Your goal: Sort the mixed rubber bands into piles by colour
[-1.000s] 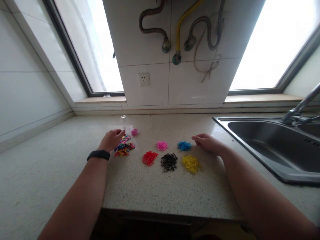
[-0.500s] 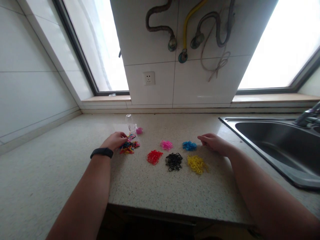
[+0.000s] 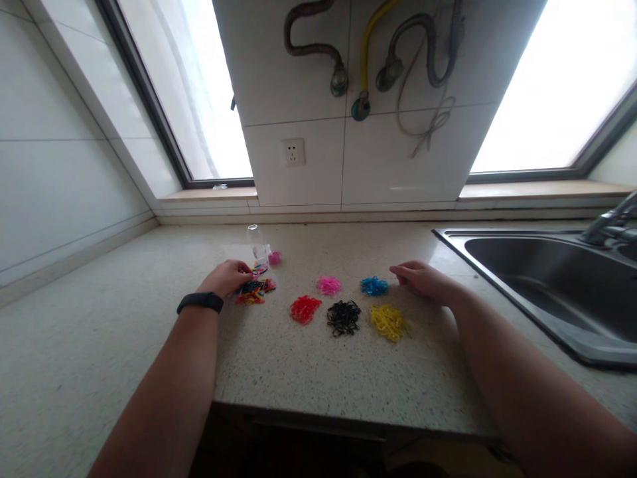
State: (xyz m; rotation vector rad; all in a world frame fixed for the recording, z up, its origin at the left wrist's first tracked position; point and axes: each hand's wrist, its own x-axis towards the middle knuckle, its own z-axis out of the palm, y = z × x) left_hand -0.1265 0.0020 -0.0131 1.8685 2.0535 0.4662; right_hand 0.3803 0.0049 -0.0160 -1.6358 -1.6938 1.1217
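My left hand (image 3: 229, 277), with a dark band on its wrist, is closed in a pinch at the edge of a mixed-colour pile of small rubber bands (image 3: 256, 292). What its fingertips grip, if anything, is too small to make out. To the right, my right hand (image 3: 417, 279) has its fingertips pressed together just beside the blue rubber bands (image 3: 374, 286), apart from them; any content is hidden. Between the hands lie separate piles of pink rubber bands (image 3: 329, 285), red rubber bands (image 3: 305, 309), black rubber bands (image 3: 343, 318) and yellow rubber bands (image 3: 389, 322).
Behind the mixed pile, a clear plastic bottle (image 3: 255, 242) lies near a pink cap (image 3: 275, 257). A steel sink (image 3: 527, 285) with a faucet (image 3: 610, 222) is set into the speckled counter (image 3: 298, 378) at right. Hoses and a socket (image 3: 294, 152) are on the tiled wall.
The view has shifted slightly. Both hands keep nearly the same places beside the mixed pile and the blue pile; the piles look unchanged.
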